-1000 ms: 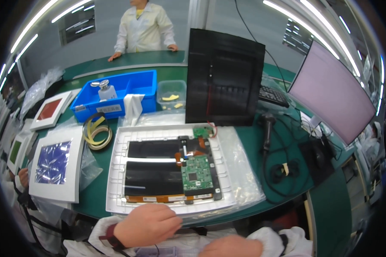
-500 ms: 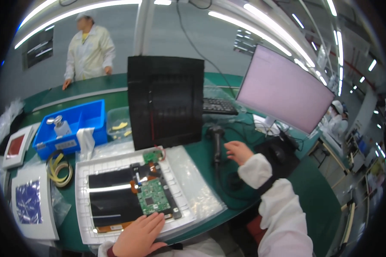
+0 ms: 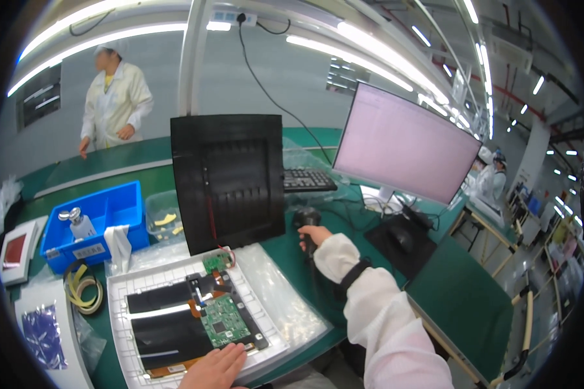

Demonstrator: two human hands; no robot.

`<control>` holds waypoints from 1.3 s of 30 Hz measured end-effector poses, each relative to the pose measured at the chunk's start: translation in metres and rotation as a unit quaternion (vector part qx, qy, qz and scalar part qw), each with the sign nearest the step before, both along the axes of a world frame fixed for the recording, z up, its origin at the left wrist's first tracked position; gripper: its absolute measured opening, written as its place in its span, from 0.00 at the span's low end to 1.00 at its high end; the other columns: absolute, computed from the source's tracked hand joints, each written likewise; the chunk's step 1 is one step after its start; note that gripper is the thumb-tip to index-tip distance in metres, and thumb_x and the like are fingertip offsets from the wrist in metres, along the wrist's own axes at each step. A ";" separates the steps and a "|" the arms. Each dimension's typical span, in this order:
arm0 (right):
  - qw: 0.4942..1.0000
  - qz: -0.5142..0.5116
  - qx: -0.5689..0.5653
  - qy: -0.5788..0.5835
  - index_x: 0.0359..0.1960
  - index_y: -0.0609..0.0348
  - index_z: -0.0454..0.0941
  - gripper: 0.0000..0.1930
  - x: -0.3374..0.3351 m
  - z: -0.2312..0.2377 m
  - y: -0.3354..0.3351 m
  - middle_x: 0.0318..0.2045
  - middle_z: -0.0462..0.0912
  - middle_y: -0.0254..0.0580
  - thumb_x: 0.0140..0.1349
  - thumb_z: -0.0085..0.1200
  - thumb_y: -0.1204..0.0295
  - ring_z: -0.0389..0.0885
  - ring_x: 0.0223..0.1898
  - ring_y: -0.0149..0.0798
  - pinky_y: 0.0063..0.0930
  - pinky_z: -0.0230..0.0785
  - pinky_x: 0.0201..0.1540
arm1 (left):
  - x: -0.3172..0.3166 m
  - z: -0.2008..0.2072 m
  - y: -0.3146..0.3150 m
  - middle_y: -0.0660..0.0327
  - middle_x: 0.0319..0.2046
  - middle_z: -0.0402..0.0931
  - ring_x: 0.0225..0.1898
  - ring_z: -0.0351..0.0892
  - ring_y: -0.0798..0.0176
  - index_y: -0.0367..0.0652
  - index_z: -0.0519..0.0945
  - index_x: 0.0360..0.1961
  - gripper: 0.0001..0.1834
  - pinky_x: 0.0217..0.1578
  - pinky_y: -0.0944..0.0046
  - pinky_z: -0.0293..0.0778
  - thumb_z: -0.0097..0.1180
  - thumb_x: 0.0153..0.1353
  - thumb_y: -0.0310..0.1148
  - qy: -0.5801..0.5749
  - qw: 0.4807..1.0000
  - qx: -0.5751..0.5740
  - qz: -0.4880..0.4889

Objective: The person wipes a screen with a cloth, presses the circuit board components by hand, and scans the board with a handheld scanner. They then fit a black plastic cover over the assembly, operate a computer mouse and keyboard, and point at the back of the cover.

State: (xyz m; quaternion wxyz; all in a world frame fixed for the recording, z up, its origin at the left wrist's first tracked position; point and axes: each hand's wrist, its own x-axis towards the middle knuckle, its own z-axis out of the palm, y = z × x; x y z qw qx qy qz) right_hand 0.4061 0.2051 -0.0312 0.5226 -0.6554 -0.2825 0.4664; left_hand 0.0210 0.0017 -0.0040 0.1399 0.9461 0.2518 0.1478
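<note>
My left hand lies flat, fingers stretched, at the near edge of an opened device in a white plastic casing. Its fingertips are just below a green circuit board flanked by black battery packs. A smaller green board at the casing's top is wired in red to a black back panel standing upright behind. To the right, my right hand is closed round the handle of a black handheld scanner. The palm side of that grip is hidden.
A monitor, keyboard and mouse stand at the back right. Leftward are a blue divided bin with a pump bottle, tape rolls and clear plastic bags. Across the bench stands a person in a pale coat.
My right hand has moved left onto the scanner and closed round it. My left hand stays flat at the casing's near edge. The whole view has shifted slightly.
</note>
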 end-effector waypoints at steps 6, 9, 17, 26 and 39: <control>0.993 0.059 0.105 0.010 0.35 0.65 0.69 0.13 -0.022 0.070 -0.062 0.21 0.73 0.43 0.51 0.58 0.73 0.75 0.20 0.37 0.30 0.71 0.24 | -0.007 0.006 -0.005 0.50 0.61 0.59 0.62 0.59 0.51 0.32 0.65 0.57 0.44 0.60 0.56 0.58 0.68 0.37 0.38 0.015 0.999 -0.037 0.018; 0.977 0.143 0.147 0.056 0.40 0.67 0.67 0.16 -0.027 0.090 -0.099 0.31 0.73 0.47 0.48 0.52 0.79 0.76 0.29 0.37 0.28 0.72 0.31 | -0.007 0.004 -0.005 0.51 0.61 0.59 0.62 0.59 0.51 0.32 0.65 0.57 0.45 0.61 0.57 0.57 0.69 0.34 0.37 0.012 0.999 -0.037 0.018; 0.961 0.256 0.067 0.085 0.47 0.64 0.67 0.20 -0.082 0.109 -0.182 0.41 0.74 0.44 0.51 0.53 0.79 0.75 0.28 0.32 0.24 0.69 0.32 | -0.007 0.003 -0.008 0.51 0.60 0.60 0.62 0.59 0.53 0.33 0.66 0.55 0.43 0.61 0.58 0.57 0.68 0.34 0.34 -0.001 1.000 -0.007 0.022; 0.950 0.306 -0.032 0.043 0.50 0.67 0.66 0.23 -0.126 0.109 -0.216 0.43 0.74 0.41 0.50 0.56 0.79 0.74 0.31 0.30 0.23 0.69 0.35 | -0.006 0.011 -0.004 0.49 0.58 0.64 0.60 0.63 0.50 0.32 0.67 0.54 0.34 0.58 0.56 0.61 0.59 0.52 0.45 0.023 1.000 0.004 0.000; 0.920 0.369 -0.122 0.055 0.51 0.64 0.67 0.22 -0.152 0.108 -0.225 0.43 0.74 0.37 0.54 0.58 0.76 0.72 0.29 0.27 0.22 0.68 0.34 | -0.009 -0.003 0.000 0.50 0.62 0.57 0.64 0.57 0.53 0.31 0.62 0.58 0.38 0.61 0.58 0.57 0.62 0.47 0.35 0.026 0.999 -0.036 -0.017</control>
